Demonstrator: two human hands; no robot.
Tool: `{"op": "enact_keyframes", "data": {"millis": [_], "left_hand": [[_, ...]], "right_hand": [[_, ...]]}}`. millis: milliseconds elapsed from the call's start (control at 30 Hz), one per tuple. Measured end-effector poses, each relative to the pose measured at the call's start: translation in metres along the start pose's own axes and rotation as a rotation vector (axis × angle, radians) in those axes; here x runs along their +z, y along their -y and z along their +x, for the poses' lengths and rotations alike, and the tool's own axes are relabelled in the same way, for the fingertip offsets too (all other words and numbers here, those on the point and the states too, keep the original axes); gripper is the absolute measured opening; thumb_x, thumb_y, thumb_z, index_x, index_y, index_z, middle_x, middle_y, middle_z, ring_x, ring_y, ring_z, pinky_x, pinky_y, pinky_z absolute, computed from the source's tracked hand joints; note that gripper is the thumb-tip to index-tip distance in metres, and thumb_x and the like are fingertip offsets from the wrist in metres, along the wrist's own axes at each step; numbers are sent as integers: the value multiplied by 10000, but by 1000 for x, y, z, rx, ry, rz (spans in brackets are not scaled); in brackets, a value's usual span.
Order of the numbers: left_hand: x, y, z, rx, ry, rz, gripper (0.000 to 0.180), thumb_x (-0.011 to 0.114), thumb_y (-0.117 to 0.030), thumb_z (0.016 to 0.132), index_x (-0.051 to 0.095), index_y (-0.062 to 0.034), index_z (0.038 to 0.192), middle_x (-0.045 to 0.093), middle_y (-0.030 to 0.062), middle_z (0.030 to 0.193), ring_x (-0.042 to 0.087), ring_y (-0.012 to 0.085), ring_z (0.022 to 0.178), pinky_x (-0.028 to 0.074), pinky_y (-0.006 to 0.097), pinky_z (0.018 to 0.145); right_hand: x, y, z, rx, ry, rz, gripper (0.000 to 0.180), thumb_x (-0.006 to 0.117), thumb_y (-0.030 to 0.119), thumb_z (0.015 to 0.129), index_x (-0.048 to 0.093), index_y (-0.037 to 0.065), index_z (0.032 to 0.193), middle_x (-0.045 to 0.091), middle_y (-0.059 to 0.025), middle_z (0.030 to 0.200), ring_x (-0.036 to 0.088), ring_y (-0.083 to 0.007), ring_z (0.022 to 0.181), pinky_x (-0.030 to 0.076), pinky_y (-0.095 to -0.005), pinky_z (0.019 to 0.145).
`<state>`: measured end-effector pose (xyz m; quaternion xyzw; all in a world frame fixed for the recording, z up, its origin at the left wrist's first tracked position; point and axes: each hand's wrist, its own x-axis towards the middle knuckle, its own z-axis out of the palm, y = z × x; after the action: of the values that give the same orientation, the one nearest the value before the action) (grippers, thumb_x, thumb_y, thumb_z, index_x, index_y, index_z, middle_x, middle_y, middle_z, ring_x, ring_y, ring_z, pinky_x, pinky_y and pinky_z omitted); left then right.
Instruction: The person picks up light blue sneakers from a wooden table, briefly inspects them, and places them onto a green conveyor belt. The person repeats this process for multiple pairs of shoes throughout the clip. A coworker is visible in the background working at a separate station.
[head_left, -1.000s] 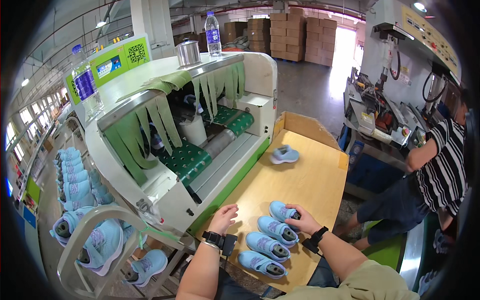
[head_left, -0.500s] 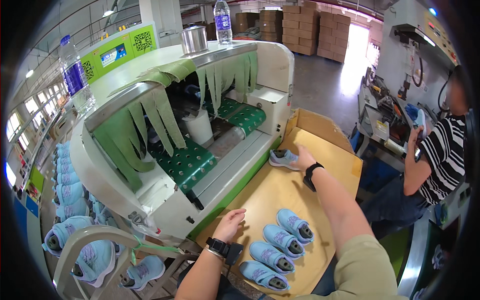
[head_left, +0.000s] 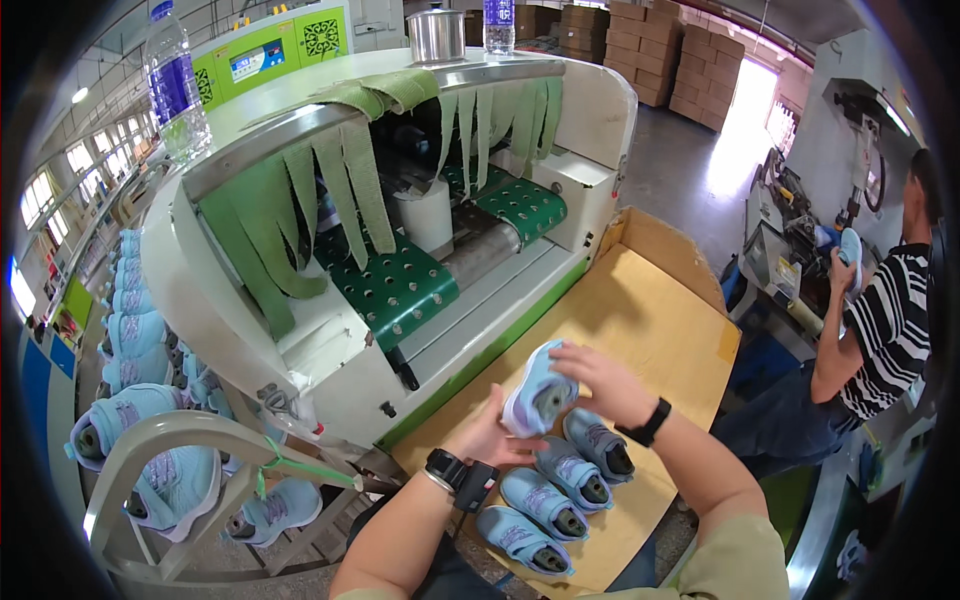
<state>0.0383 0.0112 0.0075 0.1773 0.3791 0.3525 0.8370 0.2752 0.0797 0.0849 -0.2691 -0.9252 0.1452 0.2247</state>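
Observation:
A light blue shoe (head_left: pixel 540 390) with lilac trim is tilted above the cardboard surface, its opening turned toward me. My right hand (head_left: pixel 605 385) grips it from the right, fingers over its upper side. From the left, my left hand (head_left: pixel 490 435) cups it, the thumb raised along its edge and the fingers beneath. Just below, several matching shoes (head_left: pixel 545 505) stand in a slanted row on the cardboard (head_left: pixel 640 310), dark inserts showing in their openings.
A white machine (head_left: pixel 330 370) with green cloth strips and perforated green belts (head_left: pixel 410 290) borders the cardboard. More blue shoes (head_left: pixel 135 345) fill a rack behind a curved metal rail (head_left: pixel 190 425) at left. A co-worker in a striped shirt (head_left: pixel 885 310) stands at right holding a shoe.
The shoe has come from the cardboard's far side, beside the machine, toward me in my right hand. My left hand has moved right to meet it. The view has shifted slightly.

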Motion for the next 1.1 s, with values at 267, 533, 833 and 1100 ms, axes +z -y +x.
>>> {"op": "enact_keyframes", "data": {"millis": [267, 533, 833, 1100], "left_hand": [[32, -46, -45, 654, 347, -181, 739, 307, -678, 950, 438, -102, 1394, 570, 169, 1304, 630, 297, 1025, 529, 395, 827], [7, -78, -59, 887, 391, -17, 700, 597, -458, 925, 356, -75, 1458, 395, 176, 1489, 429, 361, 1348, 439, 442, 1072], [-15, -85, -52, 849, 176, -37, 734, 344, -612, 965, 374, -48, 1433, 457, 166, 1458, 523, 271, 1278, 484, 403, 998], [-11, -67, -46, 682, 371, -43, 602, 383, -463, 1024, 326, -62, 1470, 334, 157, 1545, 469, 298, 1327, 380, 441, 1089]], "right_hand": [[39, 49, -119, 547, -169, 83, 629, 695, 145, 839, 419, 23, 1390, 481, -265, 1345, 468, -378, 1269, 376, -415, 1076], [28, 34, -114, 876, -241, 390, 640, 703, 146, 795, 380, 44, 1338, 564, -183, 1096, 575, -317, 1060, 456, -406, 937], [-81, 8, 154, 218, -749, 67, 579, 695, 180, 845, 408, 98, 1340, 606, -247, 1191, 615, -372, 1089, 471, -415, 940], [-24, -66, 191, 403, -456, -292, 800, 714, 226, 838, 287, 274, 1513, 351, -341, 1444, 485, -457, 1221, 411, -473, 1029]]}}
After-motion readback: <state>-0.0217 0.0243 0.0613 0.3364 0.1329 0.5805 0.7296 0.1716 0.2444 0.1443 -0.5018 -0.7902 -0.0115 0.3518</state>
